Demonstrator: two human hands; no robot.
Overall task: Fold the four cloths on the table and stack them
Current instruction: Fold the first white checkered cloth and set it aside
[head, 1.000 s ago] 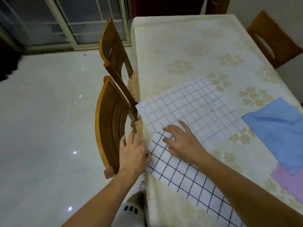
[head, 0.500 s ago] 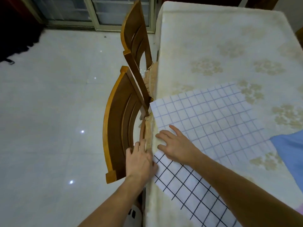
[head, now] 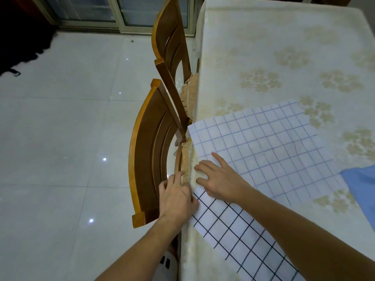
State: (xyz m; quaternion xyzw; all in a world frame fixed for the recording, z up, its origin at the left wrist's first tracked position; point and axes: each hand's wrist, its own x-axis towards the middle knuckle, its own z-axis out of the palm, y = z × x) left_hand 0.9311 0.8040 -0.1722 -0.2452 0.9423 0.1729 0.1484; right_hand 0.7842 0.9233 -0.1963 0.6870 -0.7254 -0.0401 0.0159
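A white cloth with a blue grid (head: 269, 147) lies flat on the table (head: 263, 47), reaching its left edge. A white cloth with a black grid (head: 241, 238) lies nearer to me, tucked partly under it. A blue cloth (head: 363, 187) shows at the right border. My right hand (head: 220, 179) presses flat with spread fingers on the near left corner of the blue-grid cloth. My left hand (head: 176, 197) rests against the table's left edge, fingers straight, thumb touching the black-grid cloth's corner.
A cream flowered tablecloth covers the table and hangs over its left side. Two wooden chairs (head: 150, 159) (head: 172, 43) stand pushed in against that side, right beside my left hand. White tiled floor (head: 60, 138) spreads to the left.
My view has swung left and closer, so the pink cloth and most of the blue one have left the frame. My right hand has slid left toward the table edge.
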